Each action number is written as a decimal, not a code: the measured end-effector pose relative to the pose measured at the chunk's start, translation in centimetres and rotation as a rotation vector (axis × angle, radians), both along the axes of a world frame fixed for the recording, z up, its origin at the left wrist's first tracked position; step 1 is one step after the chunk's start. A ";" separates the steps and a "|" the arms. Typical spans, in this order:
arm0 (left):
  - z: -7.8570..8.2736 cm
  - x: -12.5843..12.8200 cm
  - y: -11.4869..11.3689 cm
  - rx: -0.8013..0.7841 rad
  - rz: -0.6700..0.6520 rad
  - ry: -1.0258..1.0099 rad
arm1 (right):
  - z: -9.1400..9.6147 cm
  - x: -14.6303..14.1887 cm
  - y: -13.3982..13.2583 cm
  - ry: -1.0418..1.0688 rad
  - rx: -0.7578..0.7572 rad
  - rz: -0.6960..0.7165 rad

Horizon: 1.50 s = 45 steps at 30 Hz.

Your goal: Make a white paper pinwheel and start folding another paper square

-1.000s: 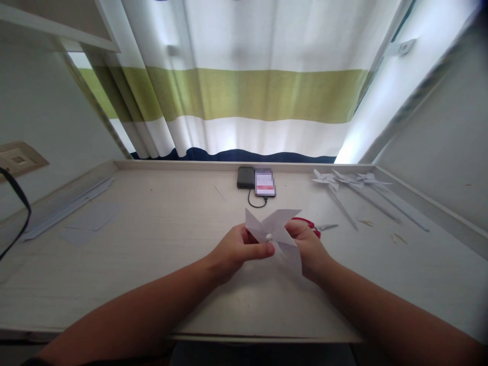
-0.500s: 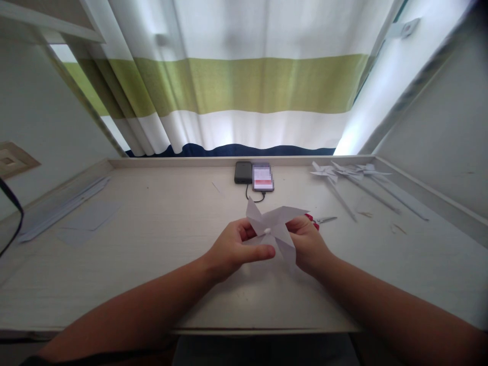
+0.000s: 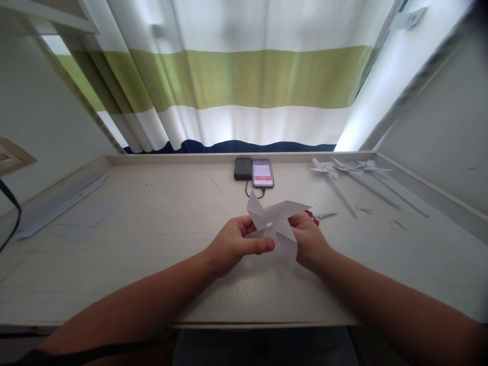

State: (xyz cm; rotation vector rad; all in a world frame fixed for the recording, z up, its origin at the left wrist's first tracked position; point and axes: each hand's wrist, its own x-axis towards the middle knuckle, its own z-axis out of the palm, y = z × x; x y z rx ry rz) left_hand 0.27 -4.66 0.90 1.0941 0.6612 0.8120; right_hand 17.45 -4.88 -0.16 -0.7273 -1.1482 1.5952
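A white paper pinwheel (image 3: pixel 275 223) with a small white pin head at its centre is held up over the middle of the pale desk (image 3: pixel 160 244). My left hand (image 3: pixel 234 245) grips its left side, fingers curled and thumb stretched out under the centre. My right hand (image 3: pixel 309 240) is closed on its right side from behind. Red-handled scissors (image 3: pixel 319 216) lie on the desk just behind my right hand, mostly hidden by it.
A phone (image 3: pixel 263 173) and a dark power bank (image 3: pixel 243 169) joined by a cable lie at the back. Several finished pinwheels on paper sticks (image 3: pixel 348 175) lie at the back right. Paper strips and sheets (image 3: pixel 72 206) lie at the left. A striped curtain hangs behind.
The pinwheel has turned a little in my hands, and both hands have shifted slightly up and away. The view has tilted down a bit.
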 end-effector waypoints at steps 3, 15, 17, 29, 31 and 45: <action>0.1 0.0 0.0 0.015 0.016 0.029 | -0.2 0.0 0.0 -0.019 -0.002 0.017; -0.2 -0.2 0.0 -0.013 -0.011 0.024 | 0.1 0.1 -0.1 -0.017 0.003 0.086; -0.3 -0.1 0.0 -0.014 -0.006 0.040 | 0.1 0.1 -0.1 -0.020 0.006 0.095; 0.1 -0.2 0.0 0.018 -0.033 0.017 | -0.1 0.2 -0.1 0.005 0.011 0.057; 0.1 -0.2 -0.1 0.028 -0.049 -0.006 | -0.2 0.2 -0.1 0.005 0.000 0.060; 0.0 -0.3 0.0 -0.003 -0.136 -0.008 | 0.0 0.2 -0.1 0.031 0.046 0.072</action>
